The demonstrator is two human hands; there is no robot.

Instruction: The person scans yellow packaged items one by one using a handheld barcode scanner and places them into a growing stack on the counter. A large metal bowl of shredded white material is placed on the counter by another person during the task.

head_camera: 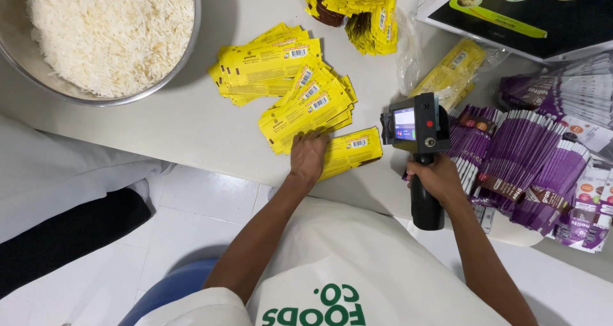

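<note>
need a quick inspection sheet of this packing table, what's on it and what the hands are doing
surface: pale table, rounded front edge, mostly covered on the right
job's things: yellow sachet lying flat near the table edge; black handheld printer with a lit small screen, just right of it
clutter: fanned yellow sachets; more yellow bundles at the top; purple sachets stacked on the right; metal bowl of rice top left; printed box top right
grippers: left hand pressing flat on the yellow sachet; right hand gripping the printer's handle
cables: nothing seen
surroundings: white tiled floor; another person's white sleeve at left
</note>
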